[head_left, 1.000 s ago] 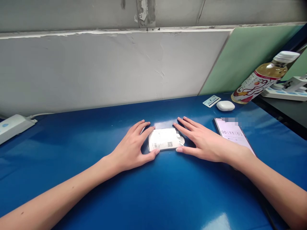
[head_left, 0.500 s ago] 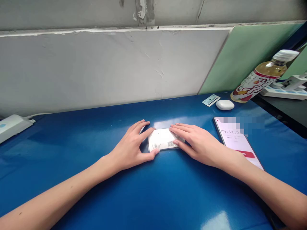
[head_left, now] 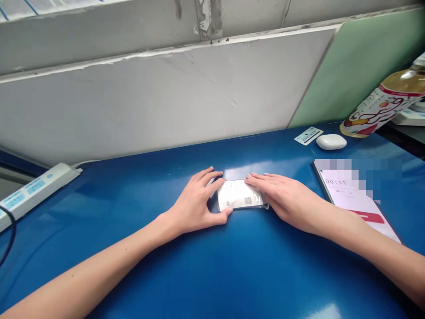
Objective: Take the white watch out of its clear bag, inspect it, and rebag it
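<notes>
A small flat packet [head_left: 237,195] lies on the blue tabletop, with a white label, a square code and a clear wrapper that crinkles at its right end. My left hand [head_left: 201,201] holds its left end, thumb at the near edge and index finger at the far edge, the other fingers reaching past it. Stretched out and close together, the fingers of my right hand [head_left: 279,195] rest on the packet's far right part. The right thumb is hidden.
To the right lies a phone [head_left: 352,195] with a timer on its screen, partly behind my right forearm. Beyond it are a white earbud case [head_left: 331,141], a card [head_left: 308,136] and a drink bottle [head_left: 375,106]. A power strip [head_left: 36,188] lies at the left; a wall [head_left: 166,106] backs the table.
The view has swung left, so everything sits further right and more of the power strip shows. My right thumb has come off the packet's near right part, baring the wrapper's end.
</notes>
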A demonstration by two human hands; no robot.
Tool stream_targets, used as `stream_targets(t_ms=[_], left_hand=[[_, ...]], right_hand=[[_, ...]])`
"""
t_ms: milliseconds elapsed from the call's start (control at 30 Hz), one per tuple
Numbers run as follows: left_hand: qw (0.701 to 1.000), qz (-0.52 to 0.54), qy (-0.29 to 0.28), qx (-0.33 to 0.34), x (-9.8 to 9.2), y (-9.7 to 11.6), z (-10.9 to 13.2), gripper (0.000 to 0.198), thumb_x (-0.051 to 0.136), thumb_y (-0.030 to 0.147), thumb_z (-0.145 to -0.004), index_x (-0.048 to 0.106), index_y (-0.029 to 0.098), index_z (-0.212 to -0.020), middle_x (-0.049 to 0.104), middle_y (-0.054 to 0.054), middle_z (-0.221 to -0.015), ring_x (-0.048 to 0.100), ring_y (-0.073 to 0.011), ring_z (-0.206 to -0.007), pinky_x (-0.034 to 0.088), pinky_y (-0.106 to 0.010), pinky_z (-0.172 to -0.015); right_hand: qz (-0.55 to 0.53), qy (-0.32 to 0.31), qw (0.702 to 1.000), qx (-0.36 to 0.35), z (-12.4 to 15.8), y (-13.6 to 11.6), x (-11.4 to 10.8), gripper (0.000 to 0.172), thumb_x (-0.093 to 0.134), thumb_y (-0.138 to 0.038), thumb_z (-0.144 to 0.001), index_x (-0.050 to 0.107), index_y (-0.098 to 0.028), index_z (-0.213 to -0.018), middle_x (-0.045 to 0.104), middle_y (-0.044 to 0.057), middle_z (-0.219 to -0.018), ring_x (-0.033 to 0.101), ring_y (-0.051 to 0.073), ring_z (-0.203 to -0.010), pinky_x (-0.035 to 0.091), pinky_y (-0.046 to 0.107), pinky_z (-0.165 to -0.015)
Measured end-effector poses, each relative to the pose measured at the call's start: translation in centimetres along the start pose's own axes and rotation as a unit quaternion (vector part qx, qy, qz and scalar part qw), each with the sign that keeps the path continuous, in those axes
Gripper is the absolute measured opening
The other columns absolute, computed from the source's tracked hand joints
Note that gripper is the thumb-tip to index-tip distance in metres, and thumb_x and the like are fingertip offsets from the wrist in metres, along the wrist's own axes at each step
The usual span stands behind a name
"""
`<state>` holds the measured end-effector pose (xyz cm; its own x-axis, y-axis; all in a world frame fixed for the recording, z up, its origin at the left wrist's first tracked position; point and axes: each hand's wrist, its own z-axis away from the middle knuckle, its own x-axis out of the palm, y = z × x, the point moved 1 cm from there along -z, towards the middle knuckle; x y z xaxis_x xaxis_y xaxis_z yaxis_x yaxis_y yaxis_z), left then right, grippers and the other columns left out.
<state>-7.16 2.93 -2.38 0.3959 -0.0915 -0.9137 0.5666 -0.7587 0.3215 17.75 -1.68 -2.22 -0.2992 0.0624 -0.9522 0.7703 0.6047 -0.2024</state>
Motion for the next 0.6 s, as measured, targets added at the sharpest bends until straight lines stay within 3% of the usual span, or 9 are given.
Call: stream_targets(t_ms=[200,367,500,600], left_hand=[[0.999,0.030,0.029,0.014,0.1,0.1,0.1,0.054,0.072,0.036,-0.071,0.065,0.013,-0.120,0.068,-0.015,-0.127,0.052,-0.0377,-0.133,0.044,-0.053,-0.111],[0.999,0.032,0.039,0.018,0.2,0.0,0.0,0.056,0.071,0.033,-0.069,0.064,0.013,-0.120,0.068,-0.016,-0.126,0.056,-0.0364,-0.129,0.045,-0.052,-0.110],[0.998,0.034,0.043,0.011,0.1,0.0,0.0,0.053,0.072,0.034,-0.067,0.063,0.013,-0.116,0.070,-0.016,-0.123,0.058,-0.0364,-0.126,0.048,-0.052,-0.107],[0.998,0.040,0.043,-0.002,0.1,-0.1,0.0,0.051,0.073,0.035,-0.067,0.063,0.015,-0.113,0.069,-0.016,-0.121,0.058,-0.0365,-0.125,0.049,-0.052,-0.105]], right_hand=[[-0.065,-0.006,0.997,0.037,0.0,-0.6,-0.1,0.042,0.039,-0.010,-0.093,0.057,-0.009,-0.131,0.063,0.019,-0.136,0.064,0.031,-0.121,0.056,0.044,-0.096],[-0.121,-0.033,0.988,0.087,-0.1,-0.3,-0.6,0.040,0.037,-0.013,-0.097,0.057,-0.017,-0.131,0.073,0.011,-0.121,0.073,0.025,-0.101,0.062,0.039,-0.081],[-0.075,0.016,0.996,0.035,0.0,0.2,-0.6,0.038,0.041,-0.010,-0.095,0.062,-0.013,-0.127,0.065,0.013,-0.135,0.063,0.026,-0.122,0.055,0.042,-0.099],[0.006,0.059,0.998,-0.005,0.0,0.6,-0.7,0.030,0.044,-0.010,-0.095,0.071,-0.012,-0.108,0.067,0.015,-0.131,0.056,0.031,-0.128,0.051,0.046,-0.103]])
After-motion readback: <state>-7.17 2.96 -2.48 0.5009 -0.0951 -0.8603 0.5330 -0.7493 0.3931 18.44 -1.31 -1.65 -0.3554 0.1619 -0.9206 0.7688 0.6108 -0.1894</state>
